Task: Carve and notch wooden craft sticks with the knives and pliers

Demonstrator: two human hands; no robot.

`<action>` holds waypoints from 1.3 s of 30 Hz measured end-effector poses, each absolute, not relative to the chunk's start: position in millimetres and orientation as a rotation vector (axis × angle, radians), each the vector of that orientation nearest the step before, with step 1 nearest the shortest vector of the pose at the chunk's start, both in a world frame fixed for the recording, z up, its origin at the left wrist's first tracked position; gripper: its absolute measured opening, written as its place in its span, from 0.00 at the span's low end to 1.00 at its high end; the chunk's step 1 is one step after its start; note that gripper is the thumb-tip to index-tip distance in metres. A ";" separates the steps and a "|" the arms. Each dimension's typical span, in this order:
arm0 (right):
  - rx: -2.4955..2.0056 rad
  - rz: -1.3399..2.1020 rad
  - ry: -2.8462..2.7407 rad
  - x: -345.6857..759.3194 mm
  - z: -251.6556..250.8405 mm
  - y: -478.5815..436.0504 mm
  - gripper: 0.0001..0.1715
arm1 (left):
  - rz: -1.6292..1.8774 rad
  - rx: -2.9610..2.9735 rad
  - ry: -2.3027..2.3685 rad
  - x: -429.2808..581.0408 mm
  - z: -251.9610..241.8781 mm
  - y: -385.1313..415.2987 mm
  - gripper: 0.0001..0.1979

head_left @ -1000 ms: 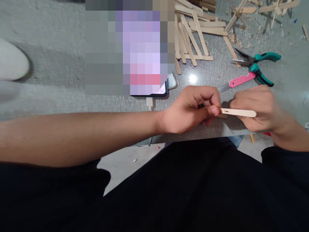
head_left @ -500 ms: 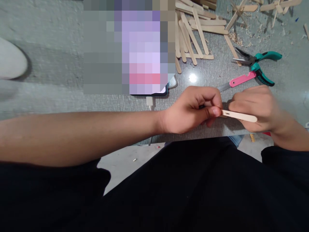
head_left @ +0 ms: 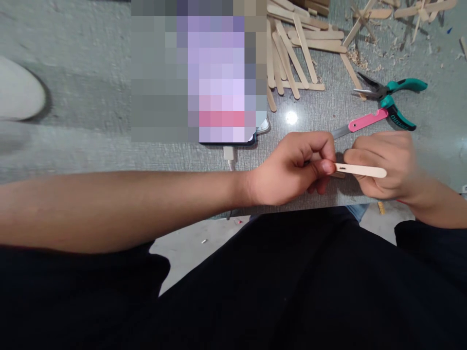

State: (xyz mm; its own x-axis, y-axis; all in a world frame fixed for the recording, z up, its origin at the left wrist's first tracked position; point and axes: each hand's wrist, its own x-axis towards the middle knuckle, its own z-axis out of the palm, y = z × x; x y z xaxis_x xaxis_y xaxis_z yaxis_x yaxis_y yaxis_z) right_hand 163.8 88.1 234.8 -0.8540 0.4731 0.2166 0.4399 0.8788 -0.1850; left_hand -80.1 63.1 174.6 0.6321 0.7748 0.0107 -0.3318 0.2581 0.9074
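Note:
My left hand (head_left: pixel 301 167) pinches a wooden craft stick (head_left: pixel 365 170) between thumb and curled fingers. The stick points right, across the front of my right hand (head_left: pixel 385 163), and a small dark slit marks it near my left thumb. Just below it, the end of a second piece of wood shows by my left fingers. My right hand is closed with its knuckles up, close to the stick's free end; what its fingers hold, if anything, is hidden. Beyond both hands lies a pink-handled folding knife (head_left: pixel 368 120), its blade partly behind my left hand.
Teal-handled pliers (head_left: pixel 406 86) lie with jaws apart beside the knife. Several loose craft sticks (head_left: pixel 304 48) are heaped at the back, with crossed-stick pieces (head_left: pixel 423 10) and wood shavings to their right. A blurred-out phone (head_left: pixel 226 144) with a white cable plug (head_left: pixel 228 153) lies left of the heap.
The craft stick has tilted slightly, its free end rising a little. My left hand has shifted slightly. Both hands keep their closed shape.

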 end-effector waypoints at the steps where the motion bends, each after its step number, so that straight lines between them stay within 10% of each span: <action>1: -0.719 0.184 -2.804 164.0 234.5 87.4 0.09 | 0.800 1.060 0.486 -79.6 174.6 63.0 0.13; 39: -0.695 0.281 -2.764 161.9 230.5 91.8 0.10 | 0.797 1.028 0.512 -78.0 176.1 61.9 0.17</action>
State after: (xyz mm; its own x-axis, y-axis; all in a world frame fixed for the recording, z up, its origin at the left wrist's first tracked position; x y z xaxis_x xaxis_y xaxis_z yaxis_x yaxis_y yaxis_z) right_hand 161.9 91.8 230.5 -0.8463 0.4862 0.2176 0.4324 0.8656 -0.2525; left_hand -78.0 61.9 176.1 0.6201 0.7844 -0.0135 -0.3386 0.2832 0.8973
